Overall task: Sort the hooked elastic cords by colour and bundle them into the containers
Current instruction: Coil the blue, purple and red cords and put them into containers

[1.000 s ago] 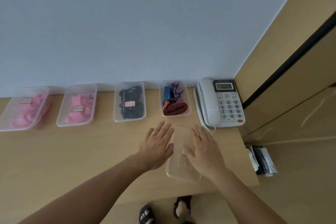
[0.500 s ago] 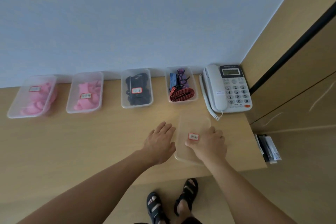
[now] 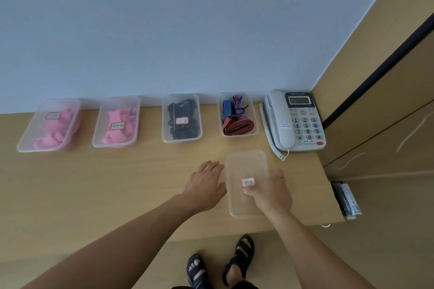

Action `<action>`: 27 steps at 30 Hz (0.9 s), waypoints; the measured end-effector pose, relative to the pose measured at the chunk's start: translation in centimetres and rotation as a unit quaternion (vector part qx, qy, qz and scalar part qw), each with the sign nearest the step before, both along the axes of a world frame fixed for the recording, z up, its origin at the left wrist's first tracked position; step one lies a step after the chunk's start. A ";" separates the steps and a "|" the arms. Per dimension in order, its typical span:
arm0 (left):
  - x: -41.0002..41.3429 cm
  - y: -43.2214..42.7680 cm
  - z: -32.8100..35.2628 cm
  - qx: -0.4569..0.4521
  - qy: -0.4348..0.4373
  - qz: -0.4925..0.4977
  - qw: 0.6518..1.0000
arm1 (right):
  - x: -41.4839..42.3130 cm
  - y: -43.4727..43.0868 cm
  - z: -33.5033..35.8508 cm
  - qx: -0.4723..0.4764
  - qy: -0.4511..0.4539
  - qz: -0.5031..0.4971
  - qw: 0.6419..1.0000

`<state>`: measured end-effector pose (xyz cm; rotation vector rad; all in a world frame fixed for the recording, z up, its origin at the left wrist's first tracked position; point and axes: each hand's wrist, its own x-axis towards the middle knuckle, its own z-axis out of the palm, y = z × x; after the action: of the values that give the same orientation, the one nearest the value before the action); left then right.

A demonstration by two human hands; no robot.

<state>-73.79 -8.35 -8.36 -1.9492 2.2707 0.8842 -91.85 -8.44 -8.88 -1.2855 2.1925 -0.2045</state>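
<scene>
— Right hand [image 3: 270,192] has changed since a second ago: it lay flat on the clear lid [image 3: 246,164] then; now the thumb sits on top by the label [image 3: 248,182] and the fingers curl under the lid's right edge.

— And the other one?

— Left hand [image 3: 204,185] lies flat on the wooden desk [image 3: 117,183], fingers loose, holding nothing, just beside the lid's left edge. Whether it touches, I cannot tell.

— What else is on the desk?

— A grey telephone [image 3: 296,122] in the right corner, and a row of clear tubs along the wall. The first container [image 3: 61,104] and second container [image 3: 121,102] show pink through their lids, the third container [image 3: 180,98] shows black. The fourth container [image 3: 239,135], next to the phone, stands open.

— The cords?

— In that open one: a red-and-black cord [image 3: 238,126] coiled at the front, a blue striped cord [image 3: 227,108] and a purple cord [image 3: 237,101] behind it. The lid lies in front of that tub, nearer the desk's front edge.

— Can you read the label?

— No. Red border, writing too small.
</scene>
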 end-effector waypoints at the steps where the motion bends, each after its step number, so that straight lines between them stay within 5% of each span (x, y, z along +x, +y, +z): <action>1: 0.1 -0.1 0.2 -0.001 0.002 0.005 1.000 | -0.1 0.1 0.2 -0.004 -0.026 0.002 1.000; 7: 0.4 -1.4 1.6 0.025 0.008 0.043 0.999 | -0.4 -0.2 1.7 -0.109 -0.189 0.001 0.976; 13: -0.3 -4.9 3.4 0.020 0.108 0.144 0.983 | -0.1 -3.0 5.0 -0.184 -0.285 0.028 0.940; 19: -0.3 -10.7 5.9 -0.038 0.105 0.183 0.977 | -0.1 -10.0 6.0 -0.192 -0.221 0.073 0.953; 27: -0.9 -16.8 5.4 0.003 0.045 0.232 0.972 | 0.7 -18.7 5.6 -0.149 -0.169 0.153 0.962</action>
<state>-74.66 -25.18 -3.00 -2.5379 1.8683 1.0249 -91.16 -27.11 -3.28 -1.5986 1.6946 -0.6011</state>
